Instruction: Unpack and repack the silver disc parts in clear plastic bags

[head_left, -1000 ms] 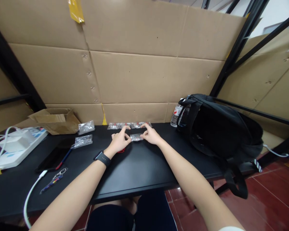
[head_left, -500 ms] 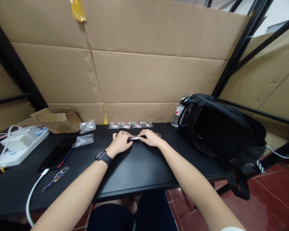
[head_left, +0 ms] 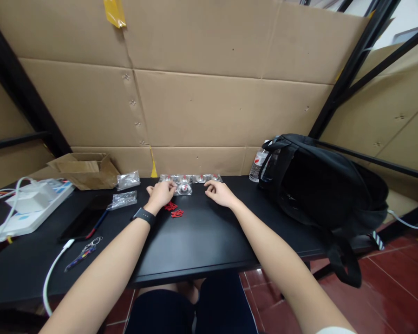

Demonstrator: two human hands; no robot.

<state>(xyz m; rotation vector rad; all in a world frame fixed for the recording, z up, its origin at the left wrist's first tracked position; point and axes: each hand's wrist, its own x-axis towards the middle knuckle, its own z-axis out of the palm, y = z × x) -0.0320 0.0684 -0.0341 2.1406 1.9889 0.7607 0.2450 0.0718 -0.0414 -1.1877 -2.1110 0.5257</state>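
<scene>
The left hand (head_left: 160,194) rests its loosely curled grip against a small clear plastic packet with a red piece inside (head_left: 184,189), just in front of the row of like packets (head_left: 191,178) on the black counter (head_left: 195,241). The right hand (head_left: 220,193) lies empty, fingers spread, right of that packet; loose red clips (head_left: 174,210) lie near the left wrist.

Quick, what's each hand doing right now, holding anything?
Left hand: loosely curled, fingertips at a small clear packet; grip cannot be told.
Right hand: open, resting on the table, holding nothing.
</scene>
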